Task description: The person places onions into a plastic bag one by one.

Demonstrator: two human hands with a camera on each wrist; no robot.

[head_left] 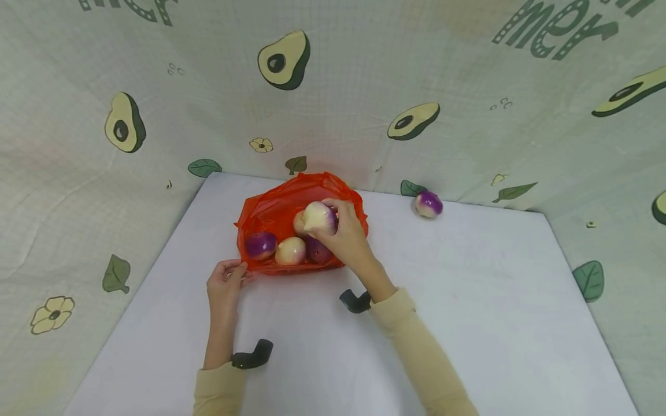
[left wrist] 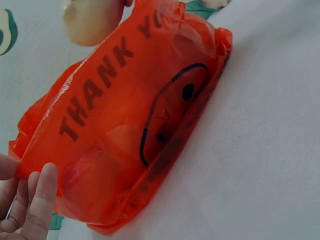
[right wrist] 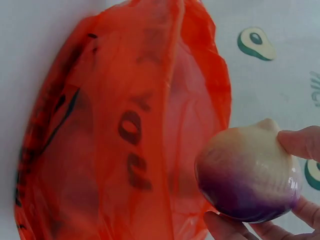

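My right hand (head_left: 347,231) grips a glossy purple-and-white turnip (head_left: 319,218) above the mouth of a red plastic bag (head_left: 291,270). In the right wrist view, thumb and fingers hold that turnip (right wrist: 247,172) from opposite sides, beside the bag (right wrist: 115,125). At the bag's near left corner, my left hand (head_left: 225,280) pinches the rim. The left wrist view shows its thumb and fingers at the bag's edge (left wrist: 107,115), which bears "THANK YOU" print. Inside the bag lie several turnips, among them a purple one (head_left: 261,245) and a whitish one (head_left: 291,251); the held turnip partly hides another.
A single turnip (head_left: 429,204) rests at the back of the white table (head_left: 468,300), to the right of the bag. Behind the table hangs a cloth (head_left: 343,75) printed with avocados. Black wrist-worn devices (head_left: 253,354) stick out from both wrists.
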